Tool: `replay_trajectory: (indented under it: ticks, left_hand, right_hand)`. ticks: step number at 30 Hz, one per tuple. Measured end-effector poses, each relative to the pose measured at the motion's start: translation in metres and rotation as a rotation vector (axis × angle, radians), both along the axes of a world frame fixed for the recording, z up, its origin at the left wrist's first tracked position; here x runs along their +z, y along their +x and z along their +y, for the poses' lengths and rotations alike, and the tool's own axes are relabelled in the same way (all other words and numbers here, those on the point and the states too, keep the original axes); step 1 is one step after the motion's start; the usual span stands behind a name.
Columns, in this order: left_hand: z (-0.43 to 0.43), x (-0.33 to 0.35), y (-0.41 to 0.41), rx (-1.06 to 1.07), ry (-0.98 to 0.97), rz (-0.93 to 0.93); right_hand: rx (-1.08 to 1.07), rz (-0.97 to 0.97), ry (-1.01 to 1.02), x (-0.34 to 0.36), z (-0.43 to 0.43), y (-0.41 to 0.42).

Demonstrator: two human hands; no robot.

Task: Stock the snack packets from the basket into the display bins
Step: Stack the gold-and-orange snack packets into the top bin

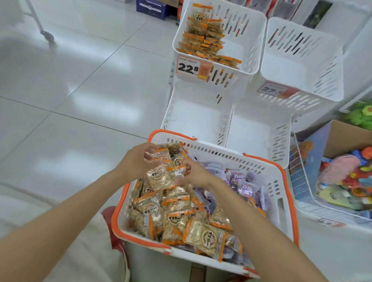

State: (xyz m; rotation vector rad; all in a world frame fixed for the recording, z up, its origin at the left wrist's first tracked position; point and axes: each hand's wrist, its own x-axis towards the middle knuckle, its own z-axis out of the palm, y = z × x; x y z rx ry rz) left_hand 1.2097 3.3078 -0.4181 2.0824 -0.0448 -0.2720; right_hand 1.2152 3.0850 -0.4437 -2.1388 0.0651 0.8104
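Head view, left hand [135,162], right hand [197,176], fingers [151,148] gripping packets [160,178], one basket [265,164], four bins [194,117]

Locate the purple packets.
Head view: the purple packets lie in the right half of the basket, beside the orange-edged packets on its left and just right of the right hand.

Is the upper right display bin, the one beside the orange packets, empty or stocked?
Empty: the upper right bin shows only its bare white floor and slotted walls, with nothing inside.
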Motion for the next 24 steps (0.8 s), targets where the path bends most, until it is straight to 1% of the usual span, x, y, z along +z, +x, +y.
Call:
replay_trajectory:
  ticks: [3,5,6,7,8,9,10,11,12,13,14,15,16,17,18,20,21,22,24]
  left_hand:
    - [-0.006,0.002,-0.001,0.024,-0.058,0.015]
    - [-0.012,0.008,-0.001,0.065,-0.049,0.010]
    - [-0.017,0.012,-0.002,0.095,-0.059,0.040]
    - [-0.021,0.018,-0.002,0.132,-0.121,0.131]
    - [-0.026,0.026,-0.003,0.161,-0.234,0.300]
    - [-0.030,0.033,-0.002,0.161,-0.384,0.520]
    - [-0.032,0.039,-0.002,0.140,-0.538,0.718]
    - [-0.033,0.040,-0.003,0.114,-0.672,0.829]
    - [-0.034,0.039,-0.002,0.098,-0.766,0.856]
    - [-0.032,0.036,-0.001,0.092,-0.788,0.831]
    - [-0.030,0.031,0.000,0.087,-0.766,0.787]
    - [-0.027,0.027,0.001,0.094,-0.728,0.730]
    - [-0.023,0.023,0.002,0.097,-0.704,0.688]
    - [-0.020,0.020,0.003,0.098,-0.705,0.669]
    - [-0.017,0.018,0.002,0.088,-0.713,0.659]
    - [-0.016,0.017,0.001,0.048,-0.725,0.645]
    - [-0.016,0.018,-0.001,0.022,-0.729,0.637]
    - [-0.015,0.017,-0.002,0.005,-0.731,0.628]
    - [-0.013,0.018,-0.003,0.006,-0.734,0.604]
  right_hand:
    - [-0.065,-0.035,0.050,0.011,-0.007,0.001]
    - [-0.143,-0.150,0.071,0.019,-0.012,0.003]
    - [-0.184,-0.241,0.084,0.025,-0.013,0.003]
    - [-0.227,-0.337,0.119,0.033,-0.012,0.002]
    - [-0.260,-0.416,0.192,0.042,-0.011,0.000]
    - [-0.266,-0.454,0.284,0.051,-0.009,-0.002]
    - [-0.227,-0.443,0.370,0.061,-0.006,-0.004]
    - [-0.134,-0.372,0.434,0.071,-0.004,-0.007]
    - [-0.012,-0.269,0.443,0.077,-0.003,-0.010]
    - [0.090,-0.184,0.418,0.079,-0.006,-0.011]
    - [0.123,-0.148,0.389,0.077,-0.011,-0.009]
    - [0.077,-0.147,0.357,0.072,-0.017,-0.006]
    - [-0.012,-0.154,0.307,0.063,-0.023,-0.004]
    - [-0.089,-0.155,0.228,0.052,-0.028,-0.004]
    - [-0.122,-0.122,0.134,0.038,-0.030,-0.006]
    - [-0.051,-0.010,-0.055,0.014,-0.024,-0.014]
    - [0.011,-0.004,-0.159,0.003,-0.019,-0.020]
    - [0.037,-0.036,-0.223,-0.005,-0.016,-0.023]
    - [-0.008,-0.103,-0.217,-0.011,-0.016,-0.022]
